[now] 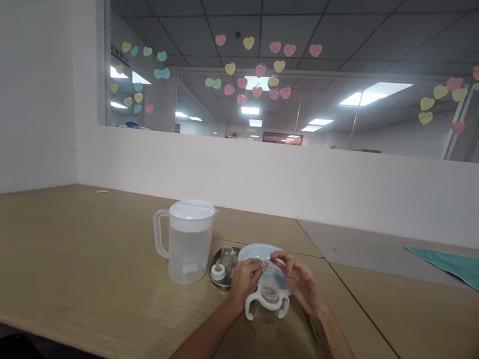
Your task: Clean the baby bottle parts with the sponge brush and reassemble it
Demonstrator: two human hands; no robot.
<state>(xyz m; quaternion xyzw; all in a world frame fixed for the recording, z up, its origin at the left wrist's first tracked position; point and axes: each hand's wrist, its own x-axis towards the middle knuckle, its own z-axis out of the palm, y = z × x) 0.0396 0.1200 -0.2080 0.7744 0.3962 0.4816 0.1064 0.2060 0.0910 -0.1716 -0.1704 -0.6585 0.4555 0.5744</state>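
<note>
My left hand (244,280) is closed, its fingertips pinching a small clear round piece (268,267) over the pale blue bowl (252,252). From the other side, the bent fingertips of my right hand (300,280) meet the top edge of the same piece; its exact kind is too small to tell. Just below both hands stands an uncapped clear baby bottle (268,314) with a white two-handled collar (267,298) and red print. Left of my left hand, a round metal tray (220,284) holds a clear bottle cap (227,256) and a white collar with a teat (217,271).
A translucent lidded pitcher (189,249) stands left of the tray, its handle pointing left. A green cloth (466,271) lies at the far right of the wooden table (78,264). Behind rises a white wall (266,177) with a window above. Something thin and green shows under my right wrist.
</note>
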